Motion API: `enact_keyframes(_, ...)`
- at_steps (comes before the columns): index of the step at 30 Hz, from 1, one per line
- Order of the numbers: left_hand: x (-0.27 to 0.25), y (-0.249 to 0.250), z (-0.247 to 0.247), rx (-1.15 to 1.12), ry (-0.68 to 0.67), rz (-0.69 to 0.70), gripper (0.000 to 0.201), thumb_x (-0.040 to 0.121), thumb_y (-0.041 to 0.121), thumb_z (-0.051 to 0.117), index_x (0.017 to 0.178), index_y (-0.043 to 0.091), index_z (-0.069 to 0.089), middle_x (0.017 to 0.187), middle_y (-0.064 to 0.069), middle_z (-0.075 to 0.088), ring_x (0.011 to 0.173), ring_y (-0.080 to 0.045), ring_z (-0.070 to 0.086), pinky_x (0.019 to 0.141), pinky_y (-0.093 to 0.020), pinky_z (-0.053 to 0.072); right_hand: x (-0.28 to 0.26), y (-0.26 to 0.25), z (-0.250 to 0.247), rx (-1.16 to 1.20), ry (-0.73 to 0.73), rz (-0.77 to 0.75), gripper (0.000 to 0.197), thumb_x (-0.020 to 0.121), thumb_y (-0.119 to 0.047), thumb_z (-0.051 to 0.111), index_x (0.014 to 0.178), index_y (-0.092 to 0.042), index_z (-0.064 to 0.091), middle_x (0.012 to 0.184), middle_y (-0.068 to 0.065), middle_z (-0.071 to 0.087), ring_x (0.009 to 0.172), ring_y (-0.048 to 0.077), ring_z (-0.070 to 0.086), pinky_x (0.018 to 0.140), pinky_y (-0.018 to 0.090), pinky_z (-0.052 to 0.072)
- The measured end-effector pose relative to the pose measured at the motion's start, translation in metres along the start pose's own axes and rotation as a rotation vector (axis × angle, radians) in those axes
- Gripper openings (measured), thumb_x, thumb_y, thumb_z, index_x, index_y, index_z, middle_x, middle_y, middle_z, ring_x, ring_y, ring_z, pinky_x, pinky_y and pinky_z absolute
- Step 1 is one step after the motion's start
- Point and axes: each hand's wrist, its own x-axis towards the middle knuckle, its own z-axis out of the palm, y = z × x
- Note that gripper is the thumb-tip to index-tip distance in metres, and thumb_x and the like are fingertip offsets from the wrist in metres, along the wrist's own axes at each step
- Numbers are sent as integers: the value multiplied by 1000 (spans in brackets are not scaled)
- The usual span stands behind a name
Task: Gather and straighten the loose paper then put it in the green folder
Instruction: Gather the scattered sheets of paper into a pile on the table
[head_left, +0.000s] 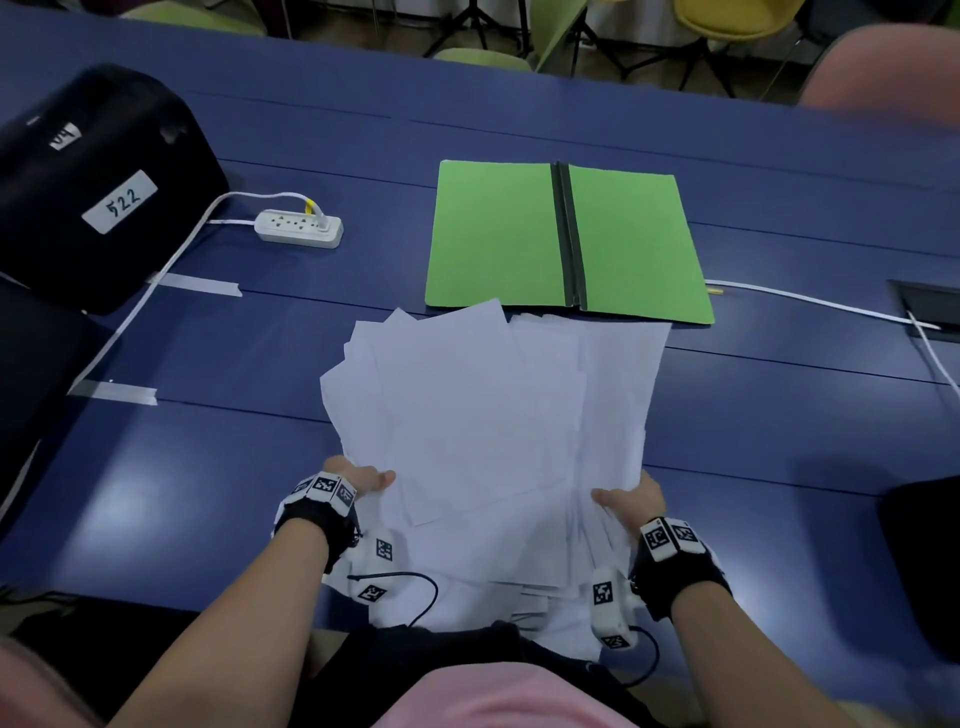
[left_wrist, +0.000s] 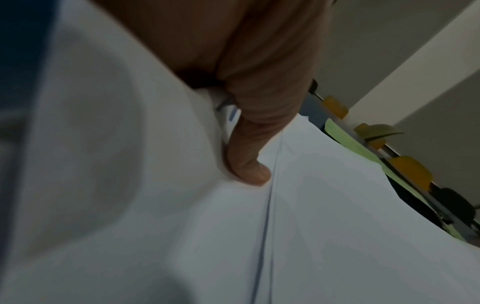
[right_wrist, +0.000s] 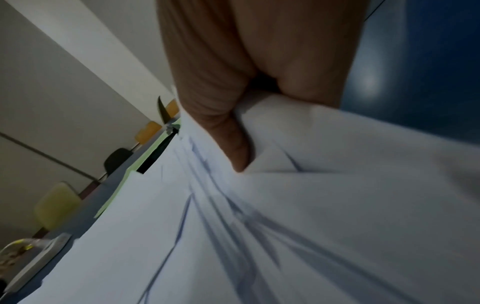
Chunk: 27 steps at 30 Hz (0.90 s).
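On the blue counter (head_left: 208, 467), each grip pinches the fanned paper (head_left: 493, 405): left hand (head_left: 358, 480) at its left edge, right hand (head_left: 634, 499) at its right. Beyond both, the green folder (head_left: 498, 234) lies open and bare; chairs (head_left: 727, 21) line the far side.

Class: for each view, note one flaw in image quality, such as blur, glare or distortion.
Head view: table shows soft glare patches, straight edges bow. Left wrist view: dim, paper blurred near the lens. Right wrist view: motion-smeared sheets, bright glare spot on the table.
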Motion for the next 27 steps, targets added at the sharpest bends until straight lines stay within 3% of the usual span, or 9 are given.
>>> enact_keyframes(2,0,-1,0,-57,6,12,56,81,25,70,125,-2,48,129,-18,55,117,-34,55,100,-41,45,0,-2,7,13,0,-23,51,77,4,66,125,-2,51,119,16,60,98,30,57,84,36,48)
enact_keyframes(5,0,-3,4,-105,16,25,53,81,19,70,124,-4,50,124,-17,58,111,-33,57,97,-39,46,0,-8,9,-39,-30,16,40,83,1,62,122,6,54,119,22,61,107,37,60,84,36,48)
enact_keyframes(8,-6,-3,4,-122,24,29,52,82,18,69,124,-4,48,120,-17,58,102,-31,56,88,-36,44,2,-7,6,-94,21,9,32,84,2,59,115,10,59,114,26,64,94,35,61,79,34,47)
enact_keyframes(12,-6,-6,4,-112,41,31,57,81,22,69,127,-3,46,121,-14,57,110,-32,57,89,-34,45,8,-1,-9,-128,173,26,30,85,5,47,111,8,62,107,26,65,98,40,61,78,32,45)
enact_keyframes(14,-7,-6,5,-122,48,35,57,81,20,69,128,-3,46,121,-14,57,111,-32,57,89,-34,44,8,2,-18,-126,247,45,28,84,6,44,104,8,63,93,23,61,85,36,57,72,32,43)
enact_keyframes(18,-5,-6,5,-157,42,36,72,75,22,76,133,-3,41,137,-15,51,121,-32,53,100,-38,45,5,-3,-20,-93,297,65,9,80,2,51,84,2,59,83,17,56,73,29,51,63,29,41)
enact_keyframes(22,-6,-10,5,-159,20,32,84,71,25,79,136,-2,34,139,-14,46,125,-35,49,102,-44,44,5,-7,-16,-180,74,81,30,78,-5,67,105,4,60,94,16,59,86,31,57,76,34,49)
enact_keyframes(24,-1,-13,7,-194,26,56,81,69,22,80,133,-2,39,135,-15,51,120,-35,52,100,-45,45,5,-3,-15,-254,47,54,40,75,-10,75,108,6,60,102,19,64,90,32,60,78,35,50)
enact_keyframes(27,4,-18,12,-254,67,81,57,71,12,76,120,-6,52,123,-18,60,111,-35,58,96,-40,48,0,-6,-18,-386,120,-16,39,71,-14,78,102,4,62,104,23,67,81,29,57,71,34,50)
